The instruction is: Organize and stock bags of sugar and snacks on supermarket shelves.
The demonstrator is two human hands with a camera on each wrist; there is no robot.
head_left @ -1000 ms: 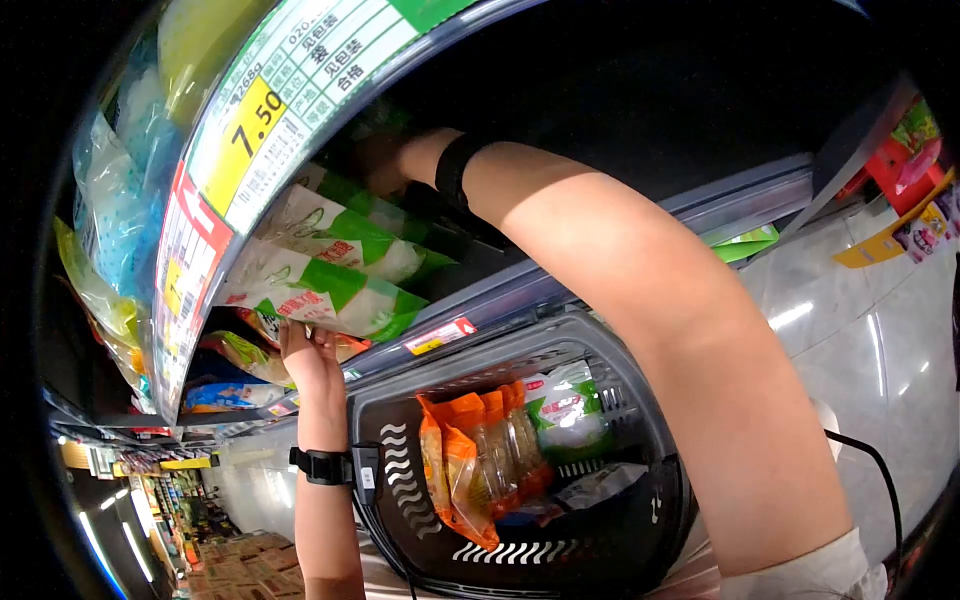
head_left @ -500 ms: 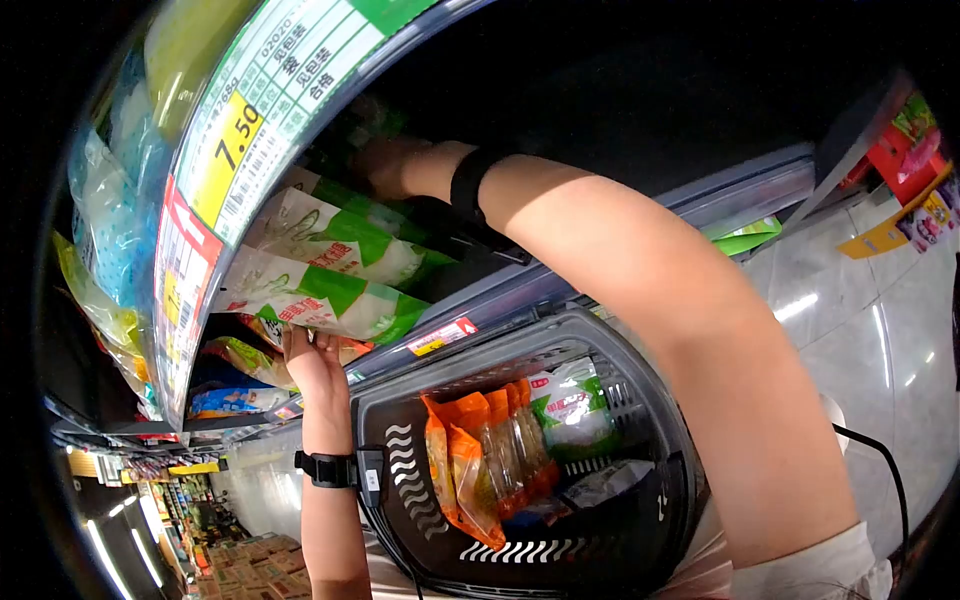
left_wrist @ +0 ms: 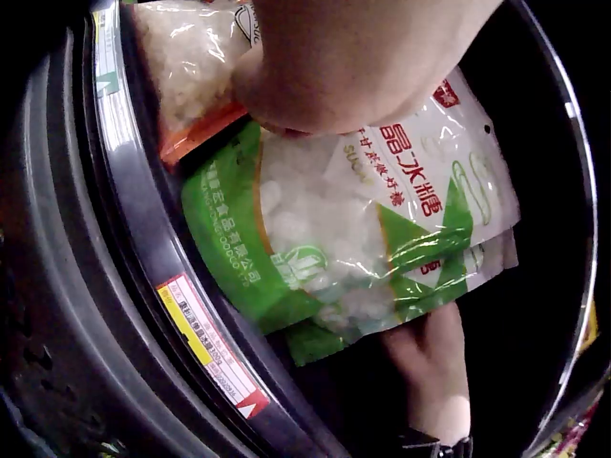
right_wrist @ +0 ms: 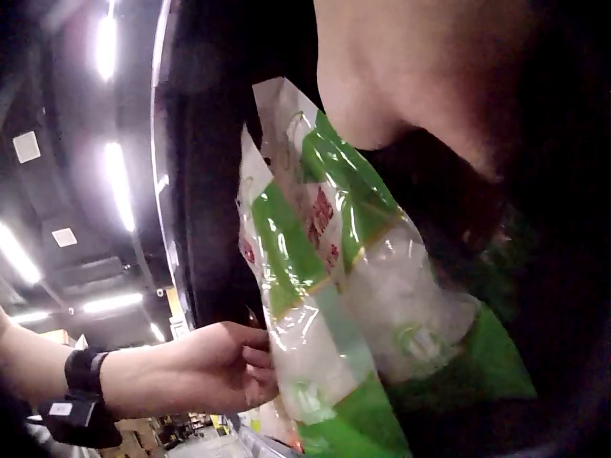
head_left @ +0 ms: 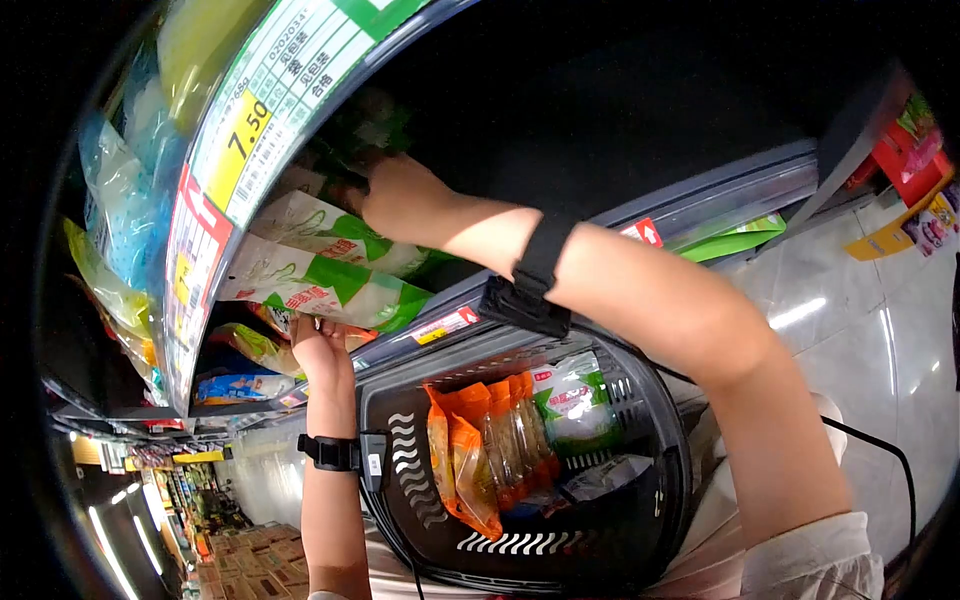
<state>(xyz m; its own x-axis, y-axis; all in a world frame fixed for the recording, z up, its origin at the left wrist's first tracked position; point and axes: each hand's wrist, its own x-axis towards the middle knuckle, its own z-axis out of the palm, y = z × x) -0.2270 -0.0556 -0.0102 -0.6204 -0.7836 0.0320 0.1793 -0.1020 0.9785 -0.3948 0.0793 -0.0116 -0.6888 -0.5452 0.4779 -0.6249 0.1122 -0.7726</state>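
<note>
Green-and-white bags of rock sugar stand in a row on the dark shelf; the front bag (head_left: 325,290) and a second bag (head_left: 345,238) behind it show most clearly. Against the outer face of the front bag rests my left hand (head_left: 322,352), its fingers loosely bent at the bag (right_wrist: 310,353) in the right wrist view. Deeper in the shelf, my right hand (head_left: 395,195) reaches behind the second bag. Shadow hides its fingertips, and I cannot tell what they hold. The left wrist view shows this hand (left_wrist: 430,358) just beyond the bags.
Below the shelf edge sits a black basket (head_left: 400,555) containing orange packets (head_left: 470,450) and a rock sugar bag (head_left: 578,405). A large price label (head_left: 245,140) curves along the upper shelf edge at left. Other colourful bags (head_left: 240,388) lie beside the front bag.
My right forearm has drawn back toward the shelf's front, its wrist strap now lower and right, over the shelf edge. My left hand keeps its place at the front bag.
</note>
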